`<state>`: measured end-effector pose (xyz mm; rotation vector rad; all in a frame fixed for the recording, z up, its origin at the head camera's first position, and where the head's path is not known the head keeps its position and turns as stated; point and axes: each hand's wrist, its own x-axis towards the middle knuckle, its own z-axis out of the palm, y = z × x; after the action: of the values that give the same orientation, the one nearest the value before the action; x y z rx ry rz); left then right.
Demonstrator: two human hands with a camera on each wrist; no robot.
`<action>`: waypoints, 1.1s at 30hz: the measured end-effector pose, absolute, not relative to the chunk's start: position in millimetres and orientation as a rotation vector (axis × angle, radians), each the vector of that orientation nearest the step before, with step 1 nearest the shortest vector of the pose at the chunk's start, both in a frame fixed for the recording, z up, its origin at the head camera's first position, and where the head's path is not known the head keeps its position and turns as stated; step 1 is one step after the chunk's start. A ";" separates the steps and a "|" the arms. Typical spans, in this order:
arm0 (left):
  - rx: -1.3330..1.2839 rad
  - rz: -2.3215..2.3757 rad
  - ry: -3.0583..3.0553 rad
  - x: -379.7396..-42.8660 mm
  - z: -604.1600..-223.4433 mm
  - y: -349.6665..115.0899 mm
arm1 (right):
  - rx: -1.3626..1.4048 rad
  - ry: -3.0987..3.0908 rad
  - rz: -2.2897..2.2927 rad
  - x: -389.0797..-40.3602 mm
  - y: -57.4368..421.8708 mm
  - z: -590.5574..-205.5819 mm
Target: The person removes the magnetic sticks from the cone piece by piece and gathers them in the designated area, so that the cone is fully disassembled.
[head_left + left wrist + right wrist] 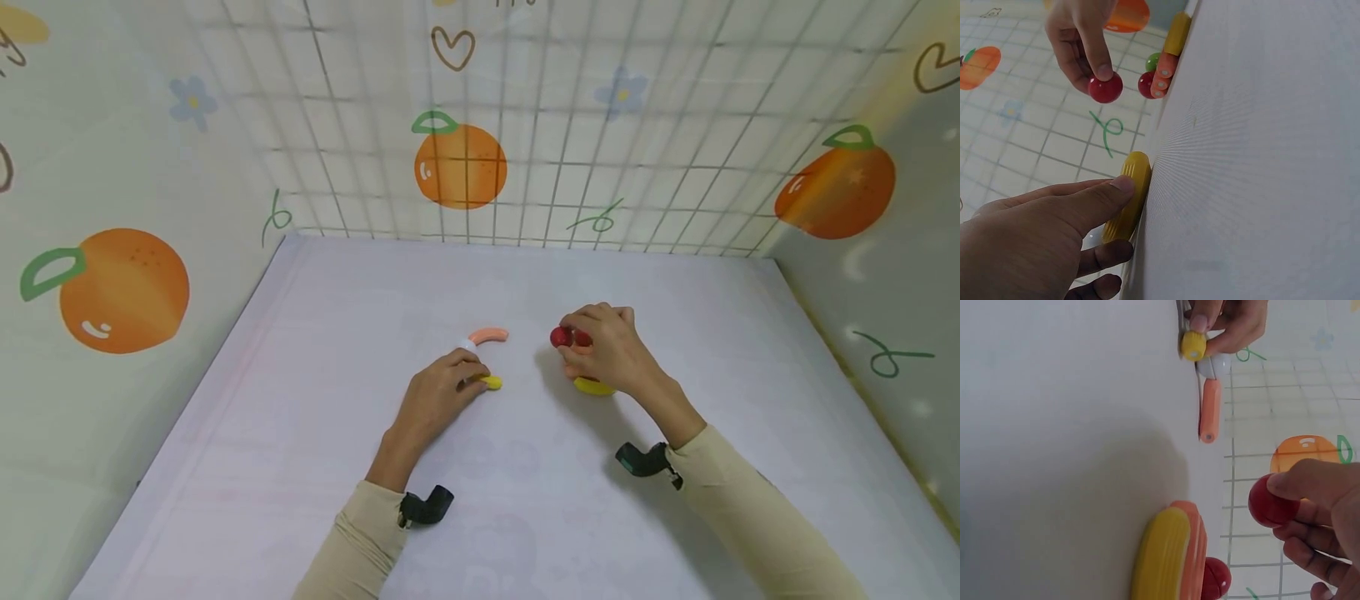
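My left hand [441, 385] rests low over the table, pinching a small yellow ridged toy piece [1129, 194] between thumb and fingers. The piece lies close along the tabletop. My right hand [617, 348] is raised a little above the surface and pinches a shiny red ball [1105, 87] by thumb and fingertips. Beneath and beside that hand lie a longer yellow ridged piece [1163, 556], salmon-orange pieces [1163, 72], a second red ball [1215, 578] and a green ball [1152, 61]. My right hand partly covers this group in the head view.
Just beyond my left hand lies a curved salmon-orange handle [491, 334] with a whitish rounded part [1216, 366] at one end. A pale cloth covers the table [375, 292]. Printed curtains with oranges and a grid [555, 167] enclose the back and sides.
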<state>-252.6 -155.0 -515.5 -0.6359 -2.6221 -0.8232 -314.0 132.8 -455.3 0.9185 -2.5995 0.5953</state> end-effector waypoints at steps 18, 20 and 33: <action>-0.608 -0.810 -2.644 -250.8 -518.4 -155.8 | 0.839 -2.751 0.533 -337.9 131.0 -462.7; -0.609 -0.812 -2.647 -250.6 -518.3 -155.6 | 0.834 -2.771 0.523 -339.9 130.8 -464.4; -0.650 -0.820 -2.608 -253.9 -518.5 -157.3 | 0.810 -2.817 0.465 -347.7 129.3 -470.3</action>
<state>-253.9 -157.3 -518.5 -0.6497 -2.6082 -0.8201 -347.7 129.3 -470.3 0.8102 -2.8174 0.4645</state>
